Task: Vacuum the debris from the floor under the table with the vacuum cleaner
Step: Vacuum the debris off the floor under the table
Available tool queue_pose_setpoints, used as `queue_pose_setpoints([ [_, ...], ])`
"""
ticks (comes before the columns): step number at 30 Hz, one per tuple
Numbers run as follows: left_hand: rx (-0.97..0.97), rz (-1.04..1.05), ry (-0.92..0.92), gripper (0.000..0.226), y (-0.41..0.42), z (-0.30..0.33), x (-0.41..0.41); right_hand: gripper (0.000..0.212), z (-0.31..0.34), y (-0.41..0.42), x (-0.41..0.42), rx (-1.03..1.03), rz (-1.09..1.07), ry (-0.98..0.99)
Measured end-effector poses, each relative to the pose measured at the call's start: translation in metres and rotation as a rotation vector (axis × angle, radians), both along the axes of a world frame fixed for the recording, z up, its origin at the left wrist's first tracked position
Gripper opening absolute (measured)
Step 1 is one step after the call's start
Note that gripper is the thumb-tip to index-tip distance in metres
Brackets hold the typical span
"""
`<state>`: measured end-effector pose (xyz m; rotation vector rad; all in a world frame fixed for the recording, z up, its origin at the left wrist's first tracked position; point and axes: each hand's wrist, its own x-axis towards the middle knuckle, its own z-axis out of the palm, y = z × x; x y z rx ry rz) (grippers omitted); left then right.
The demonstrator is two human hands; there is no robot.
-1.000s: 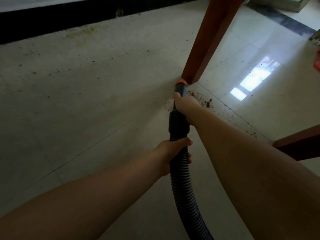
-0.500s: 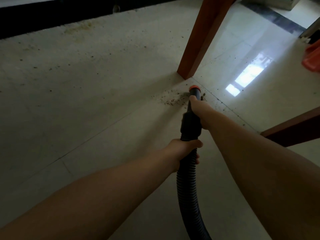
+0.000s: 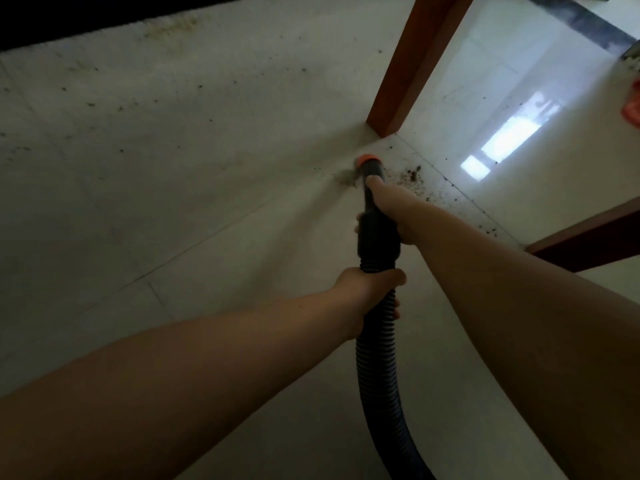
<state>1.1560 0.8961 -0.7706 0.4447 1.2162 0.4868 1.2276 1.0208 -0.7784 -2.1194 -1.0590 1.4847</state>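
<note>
A black ribbed vacuum hose (image 3: 379,362) runs up from the bottom of the view to a black tube with an orange nozzle tip (image 3: 369,160). My right hand (image 3: 389,206) grips the tube just behind the tip. My left hand (image 3: 367,292) grips the hose lower down, where the ribs begin. The tip sits low over the pale tiled floor, beside a blurred grey clump of dust (image 3: 348,176). Dark crumbs of debris (image 3: 410,176) lie just right of the tip, along a tile joint.
A reddish-brown table leg (image 3: 412,67) stands on the floor just beyond the nozzle. A second wooden piece (image 3: 588,237) juts in at the right. Small specks (image 3: 121,109) dot the shaded floor to the left. An orange object (image 3: 632,110) shows at the right edge.
The nozzle has swung from the foot of the table leg back toward me, then left across the debris. The dark patch left of the tip has shrunk to a blurred grey clump.
</note>
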Motion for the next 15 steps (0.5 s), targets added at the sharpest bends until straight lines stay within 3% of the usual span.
queue_pose_setpoints([
  [5, 0.0, -0.016, -0.011, 0.014, -0.008, 0.0, 0.019, 0.05, -0.003, -0.008, 0.029, -0.004, -0.129, -0.097],
  [12, -0.019, 0.191, -0.006, 0.012, -0.026, -0.007, -0.006, 0.045, 0.003, -0.025, -0.036, 0.0, 0.185, 0.01],
  [15, -0.025, 0.169, -0.04, 0.012, -0.036, -0.003, -0.01, 0.048, 0.006, -0.033, -0.044, -0.015, 0.239, 0.011],
])
